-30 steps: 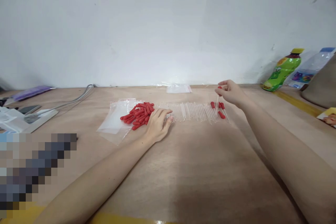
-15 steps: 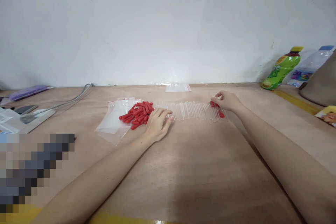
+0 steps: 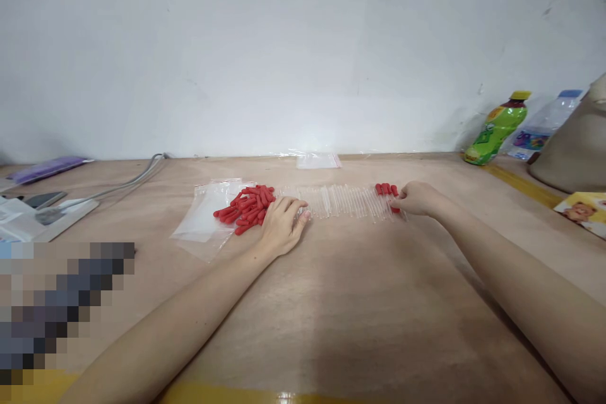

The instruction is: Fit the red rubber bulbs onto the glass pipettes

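The right hand (image 3: pixel 416 199) lies low on the table (image 3: pixel 341 315) at the right end of the row of clear tubes (image 3: pixel 345 201). Its fingers are curled close together, with the tips at the red-capped tubes (image 3: pixel 386 189). I cannot tell whether it pinches one or only touches them. The step in hand looks like lining a capped tube up with its neighbours. To do this well, the tube should lie parallel to the others with its caps level, and the touch should be light so the loose row does not roll.

The left hand (image 3: pixel 283 222) rests palm down with its fingers loosely extended on the row's left end. This steadies the row, and an even pressure there helps. Just left of it is the pile of red rubber caps (image 3: pixel 247 206), lying partly on a clear zip bag (image 3: pixel 203 221). A second zip bag (image 3: pixel 318 160) lies near the wall.
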Demonstrator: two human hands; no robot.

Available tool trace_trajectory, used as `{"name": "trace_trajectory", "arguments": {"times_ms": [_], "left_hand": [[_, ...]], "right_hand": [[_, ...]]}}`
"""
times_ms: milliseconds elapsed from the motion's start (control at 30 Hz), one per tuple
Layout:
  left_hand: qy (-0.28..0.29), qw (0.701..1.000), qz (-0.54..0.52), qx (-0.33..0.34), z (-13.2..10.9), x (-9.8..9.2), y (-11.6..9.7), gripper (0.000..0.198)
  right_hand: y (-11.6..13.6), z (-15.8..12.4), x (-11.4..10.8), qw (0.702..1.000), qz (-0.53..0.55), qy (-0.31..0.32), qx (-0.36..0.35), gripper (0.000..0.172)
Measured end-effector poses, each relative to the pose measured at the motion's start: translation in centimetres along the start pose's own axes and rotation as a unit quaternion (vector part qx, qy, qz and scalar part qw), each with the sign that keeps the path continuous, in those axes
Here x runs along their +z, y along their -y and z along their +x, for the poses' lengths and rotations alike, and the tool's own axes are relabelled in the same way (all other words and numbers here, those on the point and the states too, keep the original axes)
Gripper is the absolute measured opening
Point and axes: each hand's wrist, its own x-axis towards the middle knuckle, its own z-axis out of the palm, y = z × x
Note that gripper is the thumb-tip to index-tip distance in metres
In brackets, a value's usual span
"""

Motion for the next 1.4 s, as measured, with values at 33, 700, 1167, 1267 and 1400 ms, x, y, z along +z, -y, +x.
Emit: {"name": "trace_trajectory", "arguments": {"times_ms": [33, 700, 1167, 1267, 1400], "left_hand": [[0.0, 1.0, 0.002, -0.001, 0.0, 0.0, 0.0, 0.024], [-0.008, 0.998, 0.055, -0.033, 0.3, 0.3, -0.1, 0.022], [0.128, 0.951, 0.15, -0.238, 8.1, 4.9, -2.8, 0.039], [0.145, 0.944, 0.149, -0.256, 8.5, 5.4, -3.0, 0.039], [0.135, 0.941, 0.131, -0.282, 8.9, 5.5, -2.9, 0.036]], "right_hand": [[0.0, 0.1, 0.0, 1.0, 0.001, -0.002, 0.007, 0.017], [-0.1, -0.7, -0.9, 0.976, 0.209, -0.047, -0.041, 0.027], [5.7, -5.2, 6.7, 0.872, 0.188, -0.271, -0.361, 0.021], [5.6, -5.2, 6.4, 0.873, 0.206, -0.265, -0.353, 0.021], [5.8, -5.3, 6.3, 0.872, 0.204, -0.263, -0.36, 0.019]]}}
